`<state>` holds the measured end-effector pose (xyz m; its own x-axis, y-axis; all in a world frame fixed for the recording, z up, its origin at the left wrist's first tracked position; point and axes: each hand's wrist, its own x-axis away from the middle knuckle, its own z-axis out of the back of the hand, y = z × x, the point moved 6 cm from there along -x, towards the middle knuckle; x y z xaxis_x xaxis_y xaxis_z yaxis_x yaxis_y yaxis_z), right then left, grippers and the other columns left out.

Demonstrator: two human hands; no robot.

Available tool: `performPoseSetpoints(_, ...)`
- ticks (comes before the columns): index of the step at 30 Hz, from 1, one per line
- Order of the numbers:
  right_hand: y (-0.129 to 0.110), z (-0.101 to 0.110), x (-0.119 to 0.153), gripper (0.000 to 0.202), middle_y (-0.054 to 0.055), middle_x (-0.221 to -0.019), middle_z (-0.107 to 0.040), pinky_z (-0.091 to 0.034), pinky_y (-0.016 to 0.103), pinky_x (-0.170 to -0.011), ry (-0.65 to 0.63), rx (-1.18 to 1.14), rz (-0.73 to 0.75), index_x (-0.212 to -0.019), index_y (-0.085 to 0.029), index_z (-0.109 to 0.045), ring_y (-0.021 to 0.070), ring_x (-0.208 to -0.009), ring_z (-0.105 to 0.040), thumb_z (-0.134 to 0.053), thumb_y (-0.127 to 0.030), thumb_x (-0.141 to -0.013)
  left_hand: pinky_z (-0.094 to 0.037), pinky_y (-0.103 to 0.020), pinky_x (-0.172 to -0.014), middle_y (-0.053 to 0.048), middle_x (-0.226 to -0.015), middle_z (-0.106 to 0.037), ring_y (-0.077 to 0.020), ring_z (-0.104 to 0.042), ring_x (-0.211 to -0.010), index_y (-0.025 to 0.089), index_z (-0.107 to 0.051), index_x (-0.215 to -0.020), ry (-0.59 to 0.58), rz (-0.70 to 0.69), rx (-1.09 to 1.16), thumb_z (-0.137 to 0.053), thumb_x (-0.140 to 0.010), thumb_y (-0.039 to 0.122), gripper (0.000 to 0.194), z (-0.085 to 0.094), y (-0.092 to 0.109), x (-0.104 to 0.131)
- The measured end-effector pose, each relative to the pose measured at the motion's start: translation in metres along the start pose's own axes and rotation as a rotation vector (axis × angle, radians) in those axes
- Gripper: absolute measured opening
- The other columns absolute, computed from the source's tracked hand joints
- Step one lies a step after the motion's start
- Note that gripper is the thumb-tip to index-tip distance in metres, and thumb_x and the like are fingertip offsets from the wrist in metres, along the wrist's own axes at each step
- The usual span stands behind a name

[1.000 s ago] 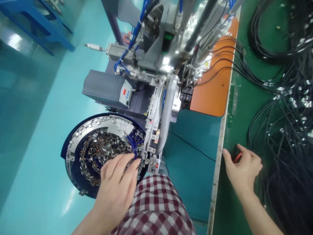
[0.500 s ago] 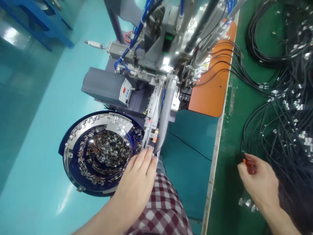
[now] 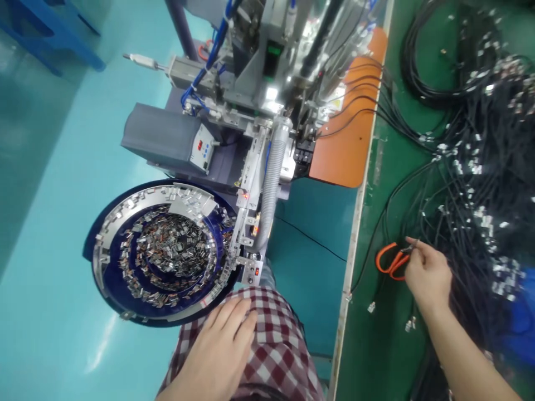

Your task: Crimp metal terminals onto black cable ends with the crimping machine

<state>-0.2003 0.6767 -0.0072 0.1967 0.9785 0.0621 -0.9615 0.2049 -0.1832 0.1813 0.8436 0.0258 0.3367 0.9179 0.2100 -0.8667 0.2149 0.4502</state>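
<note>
Seen from above, a person's right hand (image 3: 428, 275) pinches a small pair of orange-handled cutters (image 3: 400, 262) near their dark metal end, above the green counter (image 3: 384, 345), just beside a tangle of thin black cables (image 3: 472, 139) with shiny metal tips. The two orange loops point away from the palm, toward the counter's edge; whether they touch its surface is hard to tell. The tool looks light and rigid, its handles probably smooth and a little slick, its metal end probably sharp, so the loops seem the safest place to take hold. The cables look soft and likely to snag on it. The left hand (image 3: 228, 328) grips nothing, its fingers loosely extended over checked cloth (image 3: 276, 328) on the lap, near a blue bowl (image 3: 112, 284) of small metal pieces (image 3: 179, 245).
</note>
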Motion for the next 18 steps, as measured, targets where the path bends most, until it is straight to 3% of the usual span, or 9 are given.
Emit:
performPoseSetpoints(3,0.017,0.005,-0.007,0.044,0.022,-0.098,-0.063,-0.047,0.037,-0.082,0.041,-0.012,-0.063,-0.111,-0.004,-0.065,0.0316,-0.098,-0.061,-0.04,-0.033,-0.091,-0.042,-0.042,-0.098,-0.006,-0.123,-0.062,-0.025,-0.052,-0.115,0.021,-0.061,-0.115,-0.037,-0.009,0.017,-0.041,-0.087,0.013,0.036,-0.009,-0.001,0.003)
performPoseSetpoints(5,0.014,0.011,-0.001,0.045,0.025,-0.106,-0.059,-0.044,0.037,-0.09,0.113,-0.012,-0.106,-0.115,0.0,-0.06,0.0326,-0.109,-0.055,-0.039,-0.032,-0.091,-0.04,-0.042,-0.098,-0.005,-0.124,-0.061,-0.0248,-0.051,-0.115,0.022,-0.061,-0.116,-0.052,-0.02,0.015,-0.04,-0.087,0.012,0.037,-0.016,0.0,0.005)
performPoseSetpoints(7,-0.006,0.013,0.016,0.044,0.027,-0.115,-0.053,-0.039,0.04,-0.096,0.22,-0.036,-0.134,-0.121,0.0,-0.052,0.033,-0.119,-0.045,-0.036,-0.03,-0.092,-0.04,-0.041,-0.097,-0.004,-0.124,-0.061,-0.0246,-0.051,-0.115,0.023,-0.06,-0.116,-0.062,-0.045,0.006,-0.041,-0.087,0.012,0.037,-0.023,0.004,0.005)
performPoseSetpoints(9,-0.048,0.0,0.041,0.035,0.019,-0.118,-0.052,-0.038,0.041,-0.098,0.26,-0.194,-0.057,-0.12,-0.01,-0.05,0.0275,-0.116,-0.048,-0.036,-0.026,-0.093,-0.042,-0.039,-0.094,-0.004,-0.121,-0.063,-0.0243,-0.054,-0.111,0.023,-0.061,-0.114,-0.053,-0.081,-0.009,-0.041,-0.086,0.013,0.035,-0.026,0.011,0.002)
performPoseSetpoints(11,-0.108,-0.048,0.065,0.033,0.015,-0.122,-0.052,-0.04,0.039,-0.098,-0.074,-0.425,0.141,-0.124,-0.015,-0.044,0.0237,-0.116,-0.048,-0.035,-0.021,-0.093,-0.044,-0.037,-0.09,-0.005,-0.116,-0.065,-0.0236,-0.057,-0.105,0.021,-0.062,-0.111,-0.062,-0.14,-0.028,-0.042,-0.085,0.013,0.034,-0.028,0.021,-0.003)
performPoseSetpoints(14,-0.174,-0.128,0.092,0.025,0.011,-0.123,-0.057,-0.043,0.035,-0.097,-0.301,-0.443,0.239,-0.109,-0.018,-0.055,0.0209,-0.117,-0.05,-0.043,-0.015,-0.088,-0.047,-0.035,-0.084,-0.006,-0.11,-0.068,-0.0228,-0.062,-0.097,0.019,-0.062,-0.108,-0.127,-0.235,-0.052,-0.043,-0.084,0.013,0.032,-0.034,0.035,-0.008)
performPoseSetpoints(18,-0.195,-0.226,0.091,0.031,0.016,-0.136,-0.049,-0.041,0.042,-0.098,-0.46,-0.344,0.206,-0.1,-0.013,-0.06,0.0257,-0.124,-0.043,-0.045,-0.001,-0.076,-0.047,-0.033,-0.081,-0.005,-0.107,-0.069,-0.0219,-0.064,-0.092,0.018,-0.062,-0.106,-0.146,-0.268,-0.088,-0.042,-0.084,0.014,0.03,-0.047,0.033,-0.005)
